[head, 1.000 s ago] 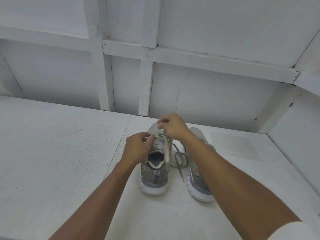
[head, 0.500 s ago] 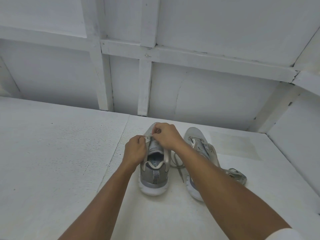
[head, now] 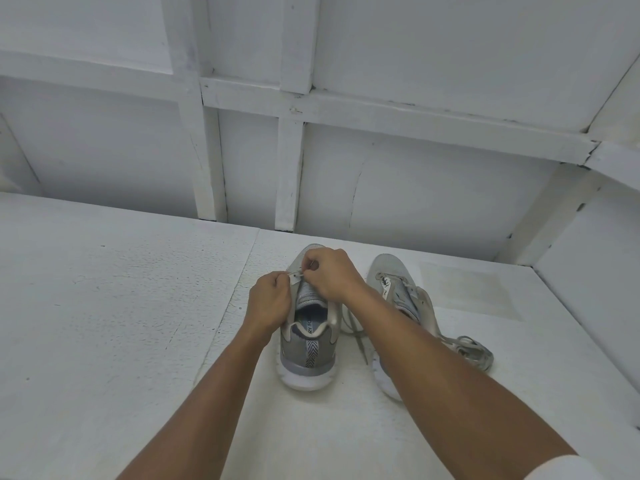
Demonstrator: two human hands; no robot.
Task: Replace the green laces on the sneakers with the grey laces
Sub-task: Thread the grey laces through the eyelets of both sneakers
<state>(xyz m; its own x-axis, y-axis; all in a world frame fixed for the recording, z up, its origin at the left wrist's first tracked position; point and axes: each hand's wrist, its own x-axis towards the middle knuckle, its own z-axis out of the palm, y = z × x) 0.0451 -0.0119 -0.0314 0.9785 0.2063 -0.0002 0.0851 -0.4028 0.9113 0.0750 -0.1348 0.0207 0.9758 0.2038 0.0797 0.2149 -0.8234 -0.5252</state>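
Observation:
Two grey sneakers stand side by side on a white surface, heels toward me. My left hand (head: 272, 299) grips the left edge of the left sneaker (head: 306, 351) at its eyelets. Over the toe end of the eyelets, my right hand (head: 330, 277) pinches a pale lace end (head: 300, 274). A loose dull greenish lace (head: 356, 332) trails between the shoes. The right sneaker (head: 398, 289) is partly behind my right forearm. A bundle of grey laces (head: 474, 351) lies just right of it.
The white tabletop (head: 104, 323) stretches wide to the left. A white panelled wall (head: 381, 188) rises close behind the shoes, and a side wall (head: 595, 271) closes in at the right.
Both hands have slid forward along the left sneaker toward its toe. My right forearm shifted left, uncovering the right sneaker and the grey lace bundle.

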